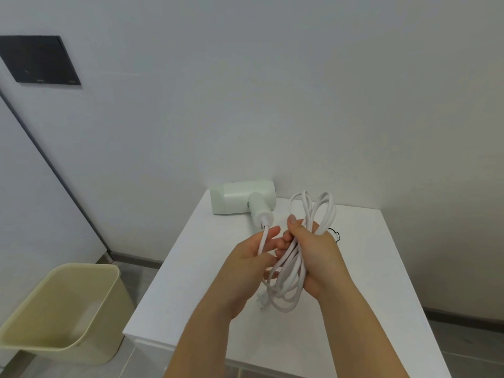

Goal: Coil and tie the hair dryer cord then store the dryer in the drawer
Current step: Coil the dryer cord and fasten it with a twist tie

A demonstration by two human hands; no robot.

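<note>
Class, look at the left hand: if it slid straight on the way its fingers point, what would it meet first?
Probably the hair dryer: the left hand points its fingers up along the cord toward the dryer's handle, lying on the white cabinet top. Depth is unclear.

On the white desk [368,268] a pale hair dryer [242,197] lies on its side against the wall, its handle pointing toward the person. The right hand [313,252] is closed around a bundle of white cord [289,271] loops, while the left hand [245,266] pinches the strand running from the dryer's handle. A beige bin [62,309] stands on the floor left of the desk.
</note>
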